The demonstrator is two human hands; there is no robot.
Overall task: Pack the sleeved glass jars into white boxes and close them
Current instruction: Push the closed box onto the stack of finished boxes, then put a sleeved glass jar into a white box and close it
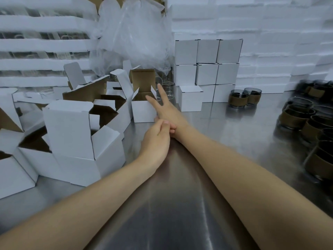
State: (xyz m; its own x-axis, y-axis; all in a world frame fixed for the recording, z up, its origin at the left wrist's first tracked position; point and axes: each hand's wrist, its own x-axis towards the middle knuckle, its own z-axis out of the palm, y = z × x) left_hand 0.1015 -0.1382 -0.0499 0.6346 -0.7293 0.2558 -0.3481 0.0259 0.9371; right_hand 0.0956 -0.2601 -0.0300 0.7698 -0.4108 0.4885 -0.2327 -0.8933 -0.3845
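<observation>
A small white box (143, 110) stands open at the table's middle, with its brown-lined lid upright. My right hand (162, 107) reaches to this box's right front corner, two fingers straight and spread over the rim, holding nothing. My left hand (155, 141) lies against my right wrist, its fingers loosely bent and empty. Several dark glass jars in brown sleeves (299, 118) are grouped at the right edge. Two more sleeved jars (245, 98) stand at the back.
Several open white boxes (72, 134) crowd the left side. Closed white boxes (207, 69) are stacked at the back, with one (191, 98) in front. Behind the open box are a crumpled plastic bag (135, 37) and clear glasses (167, 89). The table (225, 141) is steel.
</observation>
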